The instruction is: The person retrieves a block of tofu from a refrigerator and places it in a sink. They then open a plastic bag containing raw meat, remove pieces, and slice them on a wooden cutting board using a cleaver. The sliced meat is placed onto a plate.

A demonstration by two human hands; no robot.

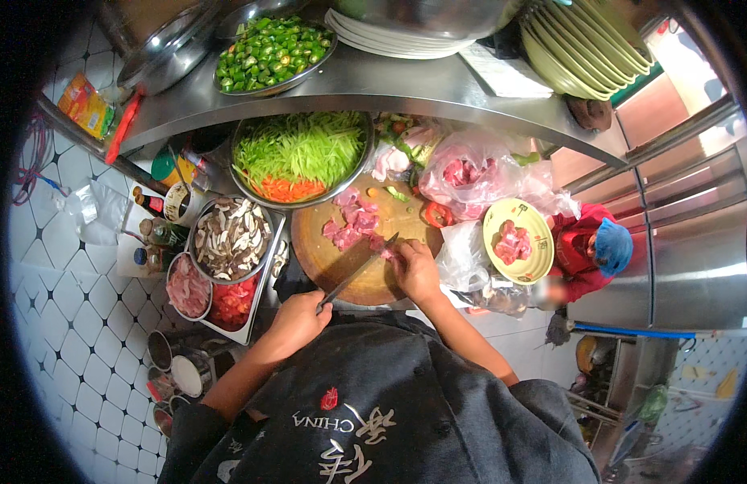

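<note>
In my left hand (298, 323) is the handle of a kitchen knife (358, 270), its blade slanting up and right over a round wooden cutting board (319, 275). The blade's far end lies at a small piece of raw meat (382, 247). Bent fingers of my right hand (419, 272) hold that piece against the board, close beside the blade. Farther back on the board lies a loose group of raw meat pieces (352, 221). To the right of my right hand, a yellow bowl (540, 266) contains more raw meat (512, 243).
Behind the board stand a bowl of shredded green and orange vegetables (301, 145) and a plastic bag of meat (464, 172). Sliced mushrooms (231, 239) fill a left-hand bowl. Above runs a steel shelf (398, 78) with chopped green peppers (273, 51). A person in red (591, 242) is at right.
</note>
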